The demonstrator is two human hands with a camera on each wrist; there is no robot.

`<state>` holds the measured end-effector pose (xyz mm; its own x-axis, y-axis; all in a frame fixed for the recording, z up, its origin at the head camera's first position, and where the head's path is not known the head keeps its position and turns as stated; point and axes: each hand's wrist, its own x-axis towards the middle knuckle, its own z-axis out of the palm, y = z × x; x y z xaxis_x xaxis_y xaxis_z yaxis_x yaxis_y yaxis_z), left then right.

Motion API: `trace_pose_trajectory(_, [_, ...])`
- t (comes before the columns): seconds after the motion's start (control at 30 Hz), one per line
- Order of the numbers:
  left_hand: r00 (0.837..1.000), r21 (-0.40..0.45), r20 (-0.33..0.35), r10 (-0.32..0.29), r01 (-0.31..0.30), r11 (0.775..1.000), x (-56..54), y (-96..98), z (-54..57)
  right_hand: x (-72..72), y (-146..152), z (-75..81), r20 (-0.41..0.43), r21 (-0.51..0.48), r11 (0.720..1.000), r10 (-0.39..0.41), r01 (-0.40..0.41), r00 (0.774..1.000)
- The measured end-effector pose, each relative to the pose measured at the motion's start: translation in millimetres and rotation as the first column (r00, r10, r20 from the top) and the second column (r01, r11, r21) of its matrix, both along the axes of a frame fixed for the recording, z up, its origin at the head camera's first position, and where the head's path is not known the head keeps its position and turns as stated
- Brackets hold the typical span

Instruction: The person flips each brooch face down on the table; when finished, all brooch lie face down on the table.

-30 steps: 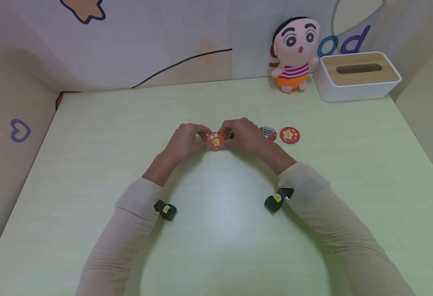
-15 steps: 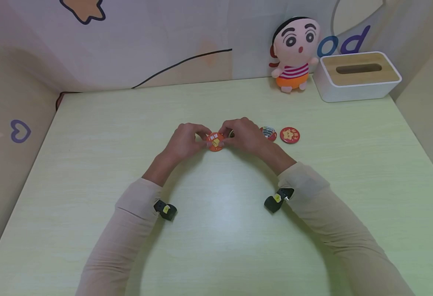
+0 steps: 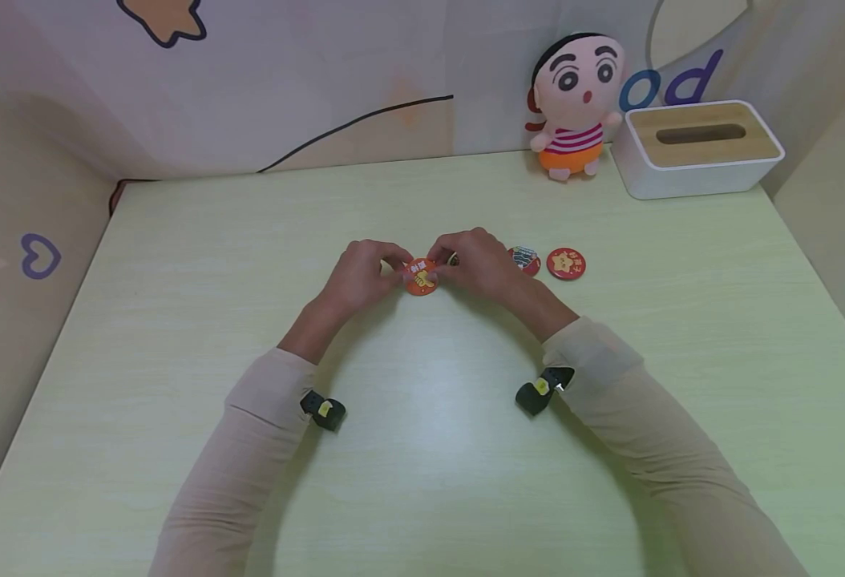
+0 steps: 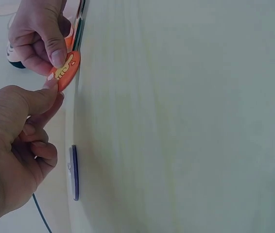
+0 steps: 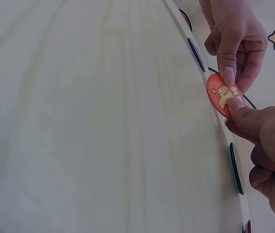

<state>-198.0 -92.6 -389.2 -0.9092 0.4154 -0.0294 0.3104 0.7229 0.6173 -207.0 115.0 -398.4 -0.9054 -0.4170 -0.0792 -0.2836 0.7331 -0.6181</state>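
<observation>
Orange badge point(image 3: 421, 282), nearer than the plush doll point(image 3: 574, 104) and to its left, stays pinched by the fingers of the left hand point(image 3: 361, 274) and right hand point(image 3: 475, 261); its print looks slightly turned from a second ago, suggesting adjustment, not release

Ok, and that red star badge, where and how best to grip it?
I'd pinch the red star badge by opposite points of its rim, near and far, coming from above and the right: it's a thin disc lying flat, and the patterned badge sits close on its left. The right hand seems best placed, once it releases the orange badge.
</observation>
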Motion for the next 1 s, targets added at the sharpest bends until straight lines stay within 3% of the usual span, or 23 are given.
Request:
trace_pose_trajectory(0.47, [0.999, 0.045, -0.014, 0.034, -0.033, 0.998, 0.1, -0.6, 0.4, 0.9, -0.1, 0.2, -0.064, -0.052, 0.999, -0.021, 0.018, 0.998])
trace_pose_trajectory(0.8, [0.998, 0.098, 0.022, 0.060, -0.062, 0.993, 1.9, -2.2, 0.7, 2.4, -0.1, -0.3, -0.152, -0.049, 0.999, -0.027, 0.020, 0.988])
trace_pose_trajectory(1.0, [0.996, 0.126, 0.059, 0.072, -0.079, 0.989, 0.4, -2.9, -2.6, 3.2, 1.1, -1.1, -0.242, -0.049, 0.999, -0.023, 0.012, 0.970])
